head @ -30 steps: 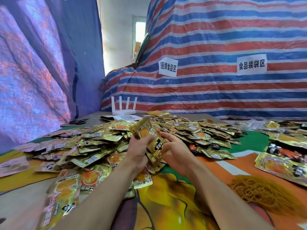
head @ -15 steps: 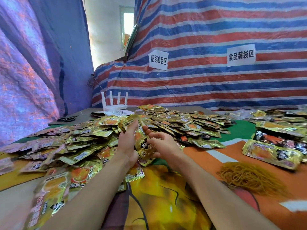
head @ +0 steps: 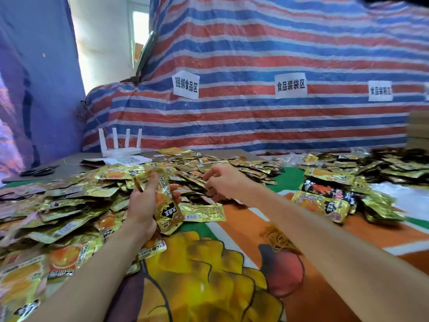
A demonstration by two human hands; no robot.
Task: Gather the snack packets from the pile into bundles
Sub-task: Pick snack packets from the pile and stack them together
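Left hand (head: 142, 205) grips packet stack (head: 167, 211), long axis tilted, top end far-left, bottom end near-right. Right hand (head: 222, 182) fingers bent on pile (head: 76, 194), grip unclear.

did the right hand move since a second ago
Yes. The right hand left the held packets in the left hand and reached forward onto the pile, toward the striped tarp.

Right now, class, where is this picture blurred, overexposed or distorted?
Head view: the bright window is blown white; the right edge smears, leaving the third white paper sign unreadable; the red-and-blue striped tarpaulin bows from wide-angle distortion; the gold foil snack packets in the left hand are sharp.
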